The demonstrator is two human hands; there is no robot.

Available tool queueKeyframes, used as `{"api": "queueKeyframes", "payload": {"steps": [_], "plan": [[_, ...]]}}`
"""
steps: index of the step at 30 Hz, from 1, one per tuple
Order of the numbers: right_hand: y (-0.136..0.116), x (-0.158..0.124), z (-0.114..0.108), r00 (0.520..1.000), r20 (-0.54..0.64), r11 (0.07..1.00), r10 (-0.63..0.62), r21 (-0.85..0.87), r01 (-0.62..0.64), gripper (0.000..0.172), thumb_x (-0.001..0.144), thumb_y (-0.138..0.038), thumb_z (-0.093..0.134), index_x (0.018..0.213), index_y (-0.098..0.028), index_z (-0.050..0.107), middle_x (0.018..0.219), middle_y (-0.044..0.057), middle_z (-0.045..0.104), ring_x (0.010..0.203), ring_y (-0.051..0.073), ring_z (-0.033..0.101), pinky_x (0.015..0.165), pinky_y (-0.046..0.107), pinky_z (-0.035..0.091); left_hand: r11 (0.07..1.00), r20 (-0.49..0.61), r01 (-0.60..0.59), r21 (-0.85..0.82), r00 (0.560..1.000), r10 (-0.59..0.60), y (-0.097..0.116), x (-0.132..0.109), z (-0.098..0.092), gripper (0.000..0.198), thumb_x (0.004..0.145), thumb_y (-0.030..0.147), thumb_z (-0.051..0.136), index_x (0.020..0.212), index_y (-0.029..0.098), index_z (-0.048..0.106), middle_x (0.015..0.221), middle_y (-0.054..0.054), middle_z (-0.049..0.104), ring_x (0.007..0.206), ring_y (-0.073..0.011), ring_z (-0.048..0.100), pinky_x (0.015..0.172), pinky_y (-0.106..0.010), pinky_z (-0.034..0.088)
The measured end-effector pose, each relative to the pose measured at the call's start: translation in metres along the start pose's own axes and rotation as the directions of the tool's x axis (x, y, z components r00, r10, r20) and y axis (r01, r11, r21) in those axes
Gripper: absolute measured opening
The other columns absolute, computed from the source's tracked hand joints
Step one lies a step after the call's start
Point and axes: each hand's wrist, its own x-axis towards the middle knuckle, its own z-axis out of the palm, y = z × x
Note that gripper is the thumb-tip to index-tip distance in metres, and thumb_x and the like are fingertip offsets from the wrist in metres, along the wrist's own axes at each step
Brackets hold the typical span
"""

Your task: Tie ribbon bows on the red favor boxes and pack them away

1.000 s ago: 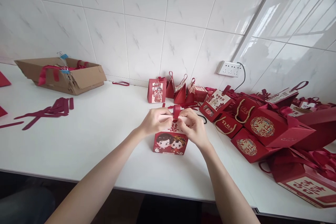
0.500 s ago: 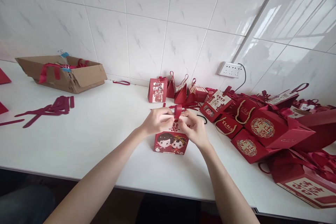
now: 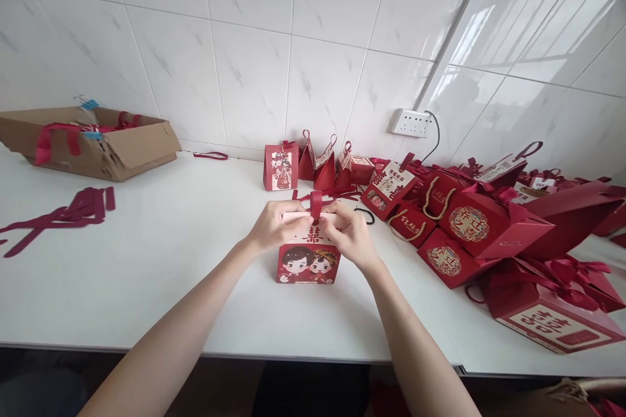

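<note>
A small red gift box (image 3: 307,264) with two cartoon figures on its front stands on the white table (image 3: 171,260). My left hand (image 3: 274,227) and my right hand (image 3: 351,234) are both pinched on its top flaps, one at each side. A dark red ribbon loop (image 3: 316,204) sticks up between my fingertips at the top of the box.
An open cardboard box (image 3: 92,141) with red ribbons sits at the back left, loose red strips (image 3: 63,215) in front of it. Small red boxes (image 3: 313,166) line the wall. A heap of larger red gift boxes (image 3: 484,228) fills the right side. A wall socket (image 3: 409,122) is above them.
My hands have stayed pinched on the box top. The view has shifted a little, so everything sits slightly further left and the table's right end shows more.
</note>
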Motion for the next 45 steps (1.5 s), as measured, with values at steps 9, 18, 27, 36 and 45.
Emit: {"api": "queueKeyframes", "payload": {"steps": [9,18,27,36,45], "plan": [[0.001,-0.002,0.0,1.0,0.009,1.0,-0.015,0.023,0.015,0.012,0.082,-0.029,0.051,0.079,-0.018,0.057,0.072,0.0,0.057,0.067,0.013,0.053,0.059,0.023,0.04,0.998,0.025,-0.065,-0.026,0.998,0.065,-0.004,0.0,0.003,0.016,0.072,0.031,0.057,0.07,0.015,0.059,0.068,-0.002,0.061,0.066,-0.0152,0.055,0.063,-0.025,0.043],[-0.001,-0.002,0.0,1.0,0.03,0.999,0.007,0.052,-0.009,0.018,0.085,-0.035,0.05,0.082,-0.019,0.058,0.078,0.002,0.059,0.07,0.015,0.055,0.061,0.025,0.044,1.0,0.031,-0.023,-0.015,0.999,0.023,0.0,-0.001,0.001,0.019,0.074,0.033,0.056,0.066,0.017,0.058,0.063,0.001,0.057,0.062,-0.0131,0.051,0.061,-0.024,0.039],[0.009,0.001,-0.003,0.931,0.273,0.904,0.241,0.286,-0.317,0.038,0.082,-0.043,0.057,0.113,-0.021,0.052,0.108,0.007,0.061,0.093,0.021,0.061,0.076,0.033,0.051,0.815,-0.233,0.242,-0.527,0.881,-0.411,-0.015,0.013,-0.005,0.022,0.057,0.032,0.071,0.066,0.014,0.062,0.064,-0.002,0.064,0.06,-0.0181,0.06,0.056,-0.028,0.046],[0.012,0.004,0.005,0.776,0.429,0.476,0.462,0.618,-0.625,0.034,0.08,-0.049,0.051,0.088,-0.018,0.061,0.084,0.006,0.068,0.077,0.02,0.065,0.064,0.03,0.054,0.486,-0.06,0.232,-0.842,0.857,-0.513,-0.016,0.017,-0.011,0.049,0.072,0.06,0.046,0.081,0.015,0.064,0.084,-0.01,0.068,0.083,-0.0281,0.064,0.067,-0.037,0.051],[0.025,-0.001,0.024,0.763,0.476,0.209,0.437,0.771,-0.601,0.031,0.074,-0.052,0.056,0.085,-0.023,0.054,0.081,0.004,0.062,0.072,0.017,0.059,0.066,0.032,0.057,0.722,0.055,0.238,-0.65,0.962,-0.267,-0.01,0.012,0.005,0.049,0.073,0.046,0.058,0.118,0.027,0.05,0.125,-0.004,0.053,0.104,-0.0195,0.053,0.079,-0.031,0.049]]}}
